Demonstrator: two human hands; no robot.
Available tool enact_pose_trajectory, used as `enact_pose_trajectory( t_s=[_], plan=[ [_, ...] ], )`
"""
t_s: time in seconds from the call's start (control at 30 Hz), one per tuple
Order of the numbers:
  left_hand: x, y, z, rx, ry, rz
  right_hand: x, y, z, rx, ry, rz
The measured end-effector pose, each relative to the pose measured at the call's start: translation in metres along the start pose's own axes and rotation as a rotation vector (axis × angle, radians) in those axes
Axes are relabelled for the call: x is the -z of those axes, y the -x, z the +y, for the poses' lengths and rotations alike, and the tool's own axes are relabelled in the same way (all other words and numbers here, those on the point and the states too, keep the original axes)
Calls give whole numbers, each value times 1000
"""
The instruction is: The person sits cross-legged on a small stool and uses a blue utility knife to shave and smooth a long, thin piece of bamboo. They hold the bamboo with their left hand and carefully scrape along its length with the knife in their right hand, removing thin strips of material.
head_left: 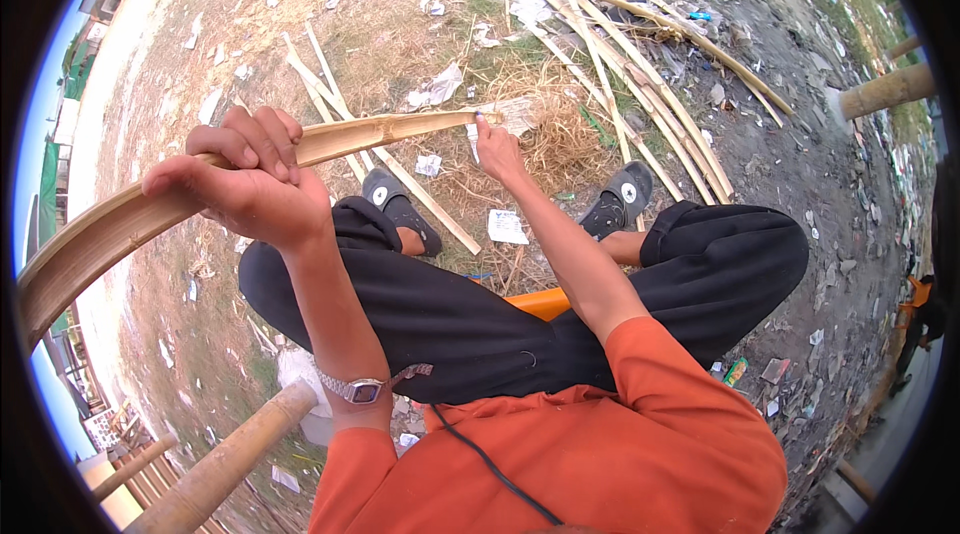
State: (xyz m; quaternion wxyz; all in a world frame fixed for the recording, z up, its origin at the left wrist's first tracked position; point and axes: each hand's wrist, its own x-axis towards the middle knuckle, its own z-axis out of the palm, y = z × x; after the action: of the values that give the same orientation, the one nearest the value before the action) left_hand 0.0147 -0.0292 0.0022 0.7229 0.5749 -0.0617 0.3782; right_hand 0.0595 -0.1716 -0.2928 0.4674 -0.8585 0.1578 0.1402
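A long split bamboo strip [385, 129] runs from the left rim to the middle of the picture, its hollow inner side showing along the left part. My left hand [255, 169] is closed around it, fingers curled over the top, with a wristwatch on that arm. At the strip's narrow far end, my right hand [497, 149] is closed, its fingertips pressed to the bamboo. Whether a small tool is also tucked in those fingers cannot be made out. Curly tan shavings [555, 124] lie heaped just beyond the right hand.
Several long bamboo strips [650, 84] lie on the ground ahead right, and a few more [420, 189] cross near my left sandal [395, 204]. My right sandal [622, 196] stands beside the shavings. Bamboo posts rise at left [215, 459] and right [890, 92]. Paper scraps litter the dirt.
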Motion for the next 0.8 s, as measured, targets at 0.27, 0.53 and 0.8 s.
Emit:
enact_pose_trajectory(
  t_s=[0.27,0.53,0.8],
  plan=[
    [12,-12,2,4,46,104,-6,-9,19,-56,185,53],
    [-5,-3,-6,-60,129,-43,27,-3,149,-223,406,26],
    [-13,9,2,-7,70,-109,20,1,44,228,62,46]
  ],
)
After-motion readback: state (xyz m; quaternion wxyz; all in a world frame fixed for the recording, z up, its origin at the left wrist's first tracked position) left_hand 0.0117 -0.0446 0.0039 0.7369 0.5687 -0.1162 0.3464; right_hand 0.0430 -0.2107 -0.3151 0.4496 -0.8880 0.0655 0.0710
